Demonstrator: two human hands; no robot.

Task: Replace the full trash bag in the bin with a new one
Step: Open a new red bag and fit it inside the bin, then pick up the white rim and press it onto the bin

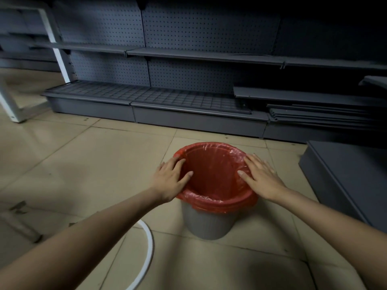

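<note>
A small grey bin (206, 223) stands on the tiled floor in front of me. A red plastic bag (211, 174) lines it, folded down over the rim all the way round, and its inside looks empty. My left hand (170, 178) lies flat on the left side of the rim, fingers spread, thumb reaching into the opening. On the right side of the rim my right hand (261, 176) rests the same way, fingers apart. Neither hand grips the bag. No full bag is in view.
Dark grey store shelving (188, 57) runs along the back. Loose shelf boards (318, 114) are stacked at right, and a grey panel (343, 181) lies on the floor near the bin. A white tube (146, 250) curves at lower left. A white frame (12, 109) stands at far left.
</note>
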